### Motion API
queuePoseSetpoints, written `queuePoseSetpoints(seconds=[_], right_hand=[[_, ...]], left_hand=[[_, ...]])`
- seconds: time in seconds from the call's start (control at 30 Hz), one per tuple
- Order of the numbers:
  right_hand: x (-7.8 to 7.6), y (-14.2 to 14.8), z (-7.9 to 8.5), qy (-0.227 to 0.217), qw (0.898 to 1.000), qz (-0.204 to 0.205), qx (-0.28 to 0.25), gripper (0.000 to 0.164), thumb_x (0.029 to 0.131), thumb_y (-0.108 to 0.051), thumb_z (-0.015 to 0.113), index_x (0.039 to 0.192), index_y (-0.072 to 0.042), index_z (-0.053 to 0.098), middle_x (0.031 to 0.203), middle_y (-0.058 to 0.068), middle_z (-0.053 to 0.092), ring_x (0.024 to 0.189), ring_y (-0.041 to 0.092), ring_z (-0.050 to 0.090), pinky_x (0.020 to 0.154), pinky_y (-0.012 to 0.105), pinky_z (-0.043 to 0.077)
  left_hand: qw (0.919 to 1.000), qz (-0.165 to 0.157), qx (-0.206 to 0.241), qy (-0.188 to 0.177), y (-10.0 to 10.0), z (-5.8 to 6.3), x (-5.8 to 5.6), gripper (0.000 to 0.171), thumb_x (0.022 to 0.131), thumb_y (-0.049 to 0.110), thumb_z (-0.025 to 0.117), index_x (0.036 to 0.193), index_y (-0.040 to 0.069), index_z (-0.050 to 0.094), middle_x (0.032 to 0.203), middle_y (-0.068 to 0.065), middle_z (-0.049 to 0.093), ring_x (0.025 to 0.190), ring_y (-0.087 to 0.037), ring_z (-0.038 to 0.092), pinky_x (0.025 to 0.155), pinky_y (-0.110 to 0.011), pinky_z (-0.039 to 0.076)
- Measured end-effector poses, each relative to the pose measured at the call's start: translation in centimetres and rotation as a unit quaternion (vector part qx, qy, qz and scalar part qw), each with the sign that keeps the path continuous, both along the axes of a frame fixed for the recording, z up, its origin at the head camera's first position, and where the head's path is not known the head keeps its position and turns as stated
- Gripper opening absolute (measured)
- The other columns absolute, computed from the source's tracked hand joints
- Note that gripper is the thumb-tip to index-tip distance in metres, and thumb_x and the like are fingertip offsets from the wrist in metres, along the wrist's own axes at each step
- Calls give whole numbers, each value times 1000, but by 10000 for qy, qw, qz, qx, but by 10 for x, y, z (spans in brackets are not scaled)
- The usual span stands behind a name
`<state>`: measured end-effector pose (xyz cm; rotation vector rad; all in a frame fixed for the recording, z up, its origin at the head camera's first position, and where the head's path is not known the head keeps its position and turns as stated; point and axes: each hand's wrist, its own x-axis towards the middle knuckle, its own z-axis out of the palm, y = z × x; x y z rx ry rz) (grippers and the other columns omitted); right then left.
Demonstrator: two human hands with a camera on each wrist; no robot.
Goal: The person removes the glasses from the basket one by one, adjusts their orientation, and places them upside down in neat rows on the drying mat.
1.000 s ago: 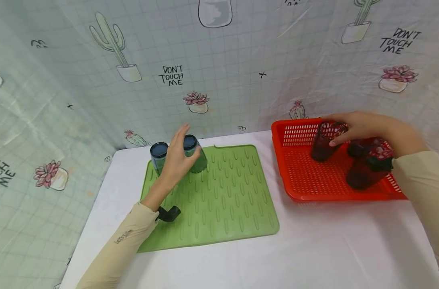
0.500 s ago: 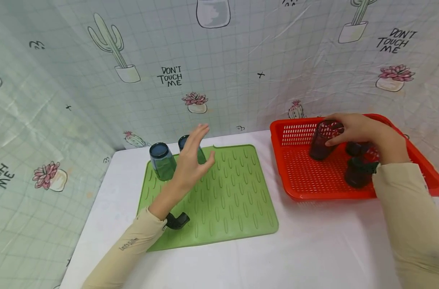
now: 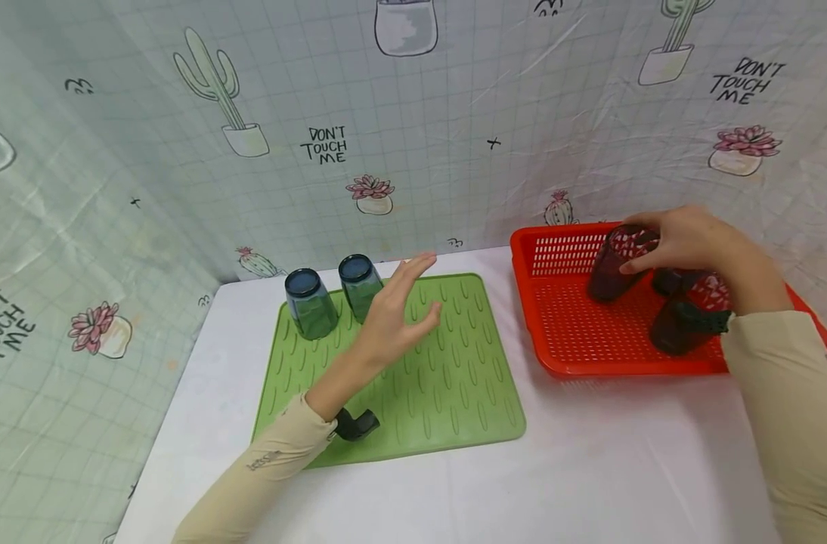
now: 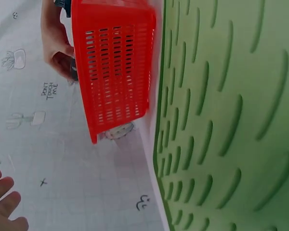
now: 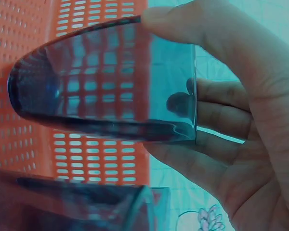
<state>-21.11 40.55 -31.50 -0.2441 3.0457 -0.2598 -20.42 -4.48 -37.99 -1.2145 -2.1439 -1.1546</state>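
The right hand [image 3: 691, 239] is grasping a dark tinted glass [image 3: 607, 276] near its rim, thumb on one side and fingers on the other, in the far part of the red basket [image 3: 577, 340] at the right of the desk [image 3: 522, 491]. The glass leans with its mouth toward the palm; whether its base touches the basket floor is hard to tell. A second dark glass [image 5: 86, 207] lies just beside it in the right wrist view, so a straight, slow lift would seem best, with little sideways swing, to avoid a knock. The hold is high and the wall looks smooth, so even pressure from thumb and fingers should guard against slipping or twisting; squeezing hard on the rim seems unwise. The base would also need to clear the basket's edge. The left hand [image 3: 394, 313] is released, fingers spread above the green mat [image 3: 454, 378], near two bluish glasses [image 3: 311, 311] at its far left; it would do well to stay clear of them.
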Motion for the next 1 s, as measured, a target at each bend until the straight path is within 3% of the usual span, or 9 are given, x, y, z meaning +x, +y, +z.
queuePoseSetpoints(seconds=[0.13, 0.4, 0.53, 0.7, 0.83, 1.0], right_hand=[[3, -3, 4, 194, 9997, 126, 16, 81, 77, -51, 85, 137, -2, 59, 100, 18, 72, 90, 34, 60, 79, 54, 53], [8, -13, 15, 312, 9991, 262, 85, 83, 78, -54, 83, 139, -4, 58, 97, 17, 72, 82, 30, 57, 72, 49, 52], [11, -21, 21, 443, 9984, 346, 71, 83, 77, -54, 84, 140, -6, 59, 99, 15, 72, 79, 27, 54, 68, 43, 50], [16, -32, 29, 661, 9966, 492, 82, 81, 76, -53, 85, 138, -7, 62, 105, 16, 72, 82, 28, 57, 75, 49, 53], [20, -39, 34, 697, 9962, 497, 162, 82, 75, -55, 85, 139, -8, 61, 92, 9, 72, 76, 26, 53, 69, 44, 51], [24, -45, 39, 819, 9949, 561, 183, 80, 75, -54, 85, 137, -9, 62, 88, 7, 72, 75, 26, 54, 69, 44, 50]], left_hand=[[9998, -119, 7, -162, 9, 0, 2, 63, 93, 9, 68, 150, 0, 44, 152, -16, 48, 144, -27, 43, 126, -41, 22], [9988, -289, -25, -388, 28, 0, 6, 63, 94, 15, 68, 151, 3, 44, 152, -12, 50, 141, -23, 47, 117, -37, 39], [9985, -328, 28, -445, 36, 1, 7, 63, 94, 15, 69, 151, 5, 45, 151, -11, 51, 141, -21, 48, 116, -35, 40], [9980, -415, 88, -474, 46, 2, 7, 65, 94, 16, 72, 152, 6, 45, 151, -12, 52, 141, -20, 47, 117, -33, 39], [9978, -410, 108, -519, 54, 2, 6, 67, 93, 17, 75, 152, 7, 46, 150, -11, 53, 141, -18, 48, 117, -31, 39], [9967, -452, 109, -670, 62, 2, 7, 67, 93, 18, 75, 152, 8, 46, 151, -10, 52, 142, -17, 47, 117, -30, 38]])
